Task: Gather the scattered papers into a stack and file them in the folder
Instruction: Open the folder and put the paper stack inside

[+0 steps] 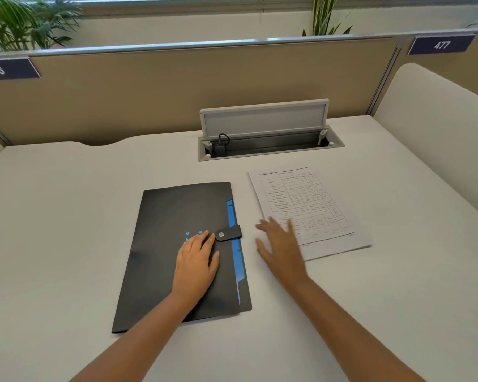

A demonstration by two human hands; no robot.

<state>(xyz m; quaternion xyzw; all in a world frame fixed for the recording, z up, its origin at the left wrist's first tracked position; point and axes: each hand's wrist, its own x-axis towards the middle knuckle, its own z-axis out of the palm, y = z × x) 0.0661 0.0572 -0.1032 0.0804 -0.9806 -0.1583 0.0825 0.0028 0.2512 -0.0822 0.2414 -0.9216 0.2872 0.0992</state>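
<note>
Lying closed on the white desk [66, 216], the matte black folder [174, 216] had its snap strap [229, 234] fastened and blue dividers showing at its right edge. The left hand [196, 260] pressed flat on it, fingers extended, holding nothing. Just right, the right hand [280, 244], blurred but apparently spread and empty, overlapped the squared stack of papers [309, 205], printed with tables.

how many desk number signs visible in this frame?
2. A dark blue rectangular sign reading 476 sits on the tan partition at the far left, partly cut off by the frame edge. Another reading 477 sits at the far right. Others may lie outside the view.
</note>
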